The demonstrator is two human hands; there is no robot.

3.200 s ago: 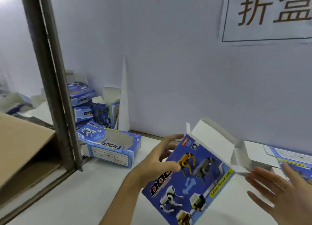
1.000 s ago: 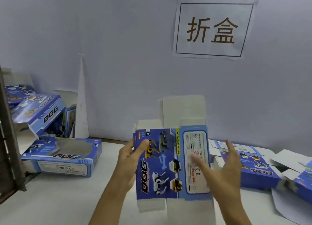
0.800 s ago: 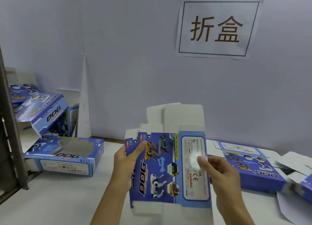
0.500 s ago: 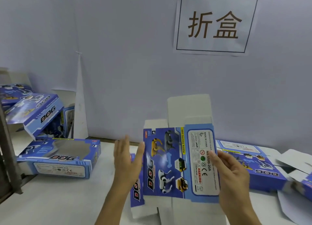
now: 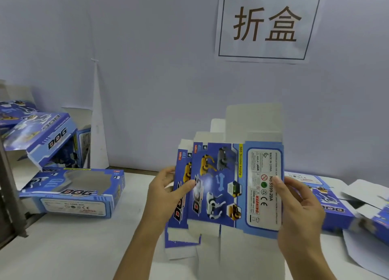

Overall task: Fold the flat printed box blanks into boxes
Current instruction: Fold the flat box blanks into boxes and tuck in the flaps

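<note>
Upright blue box blanks [image 5: 219, 187] are pinched between left hand [image 5: 166, 193] and right hand [image 5: 299, 204].

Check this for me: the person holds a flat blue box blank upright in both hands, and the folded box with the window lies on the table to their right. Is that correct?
Not quite. The head view shows the folded box with the window lying on the table to the person's left, not right. The rest holds: the left hand and right hand hold the flat blue box blank upright.

A single head-worn camera looks forward and slightly down from close above the white worktop [image 5: 63, 248], facing the pale wall [image 5: 157, 80] at its far edge, the paper sign [image 5: 267, 23] near the frame's top.
</note>
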